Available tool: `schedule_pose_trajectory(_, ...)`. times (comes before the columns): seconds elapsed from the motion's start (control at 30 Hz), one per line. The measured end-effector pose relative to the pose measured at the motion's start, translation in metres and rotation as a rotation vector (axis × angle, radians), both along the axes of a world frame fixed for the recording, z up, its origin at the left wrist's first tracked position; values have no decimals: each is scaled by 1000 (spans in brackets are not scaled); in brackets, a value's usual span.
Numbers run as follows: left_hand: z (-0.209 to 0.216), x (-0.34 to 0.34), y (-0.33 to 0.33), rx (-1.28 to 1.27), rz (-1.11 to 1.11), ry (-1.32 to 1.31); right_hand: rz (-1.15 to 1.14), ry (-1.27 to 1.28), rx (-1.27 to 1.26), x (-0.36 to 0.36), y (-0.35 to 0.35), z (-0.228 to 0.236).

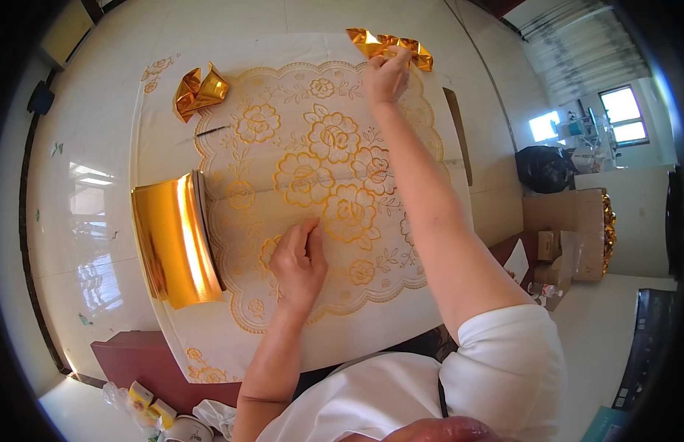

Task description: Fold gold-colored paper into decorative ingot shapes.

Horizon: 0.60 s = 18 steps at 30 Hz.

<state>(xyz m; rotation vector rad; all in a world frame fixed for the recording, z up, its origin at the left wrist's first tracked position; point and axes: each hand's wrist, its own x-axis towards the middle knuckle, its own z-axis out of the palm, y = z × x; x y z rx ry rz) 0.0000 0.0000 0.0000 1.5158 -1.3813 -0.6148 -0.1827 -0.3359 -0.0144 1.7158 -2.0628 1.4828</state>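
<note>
My right hand (387,76) is stretched to the far edge of the table, its fingers closed on folded gold paper ingots (418,56) that stand side by side. My left hand (298,264) is curled over the middle front of the tablecloth (298,214), thumb pressed to the fingers, and nothing shows in it. To its left, a stack of shiny gold paper sheets (176,247) lies along the table's left side. Another folded gold paper ingot (202,90) rests apart at the far left of the cloth.
Dark red furniture (147,361) shows below the table's front left, near a pot (187,429) and small yellow boxes (152,405). At right stand a cardboard box (574,228) with gold pieces at its edge, a black bag (545,168) and a plastic bottle (545,289).
</note>
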Motion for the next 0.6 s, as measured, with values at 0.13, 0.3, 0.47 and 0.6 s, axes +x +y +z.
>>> schedule_pose_trajectory(0.13, 1, 3, 0, 8, 12, -6, -141, 13, -61, -10, -13, -3)
schedule_pose_trajectory(0.3, 3, 1, 0, 2, 17, 3, -139, 35, -30, -13, -19, -7)
schedule_pose_trajectory(0.47, -5, 0, 1, 31, 37, 51, -112, 75, -64, -21, -20, -17)
schedule_pose_trajectory(0.6, -9, -1, -5, -40, 64, 3, -67, 90, -77, 7, 10, -7)
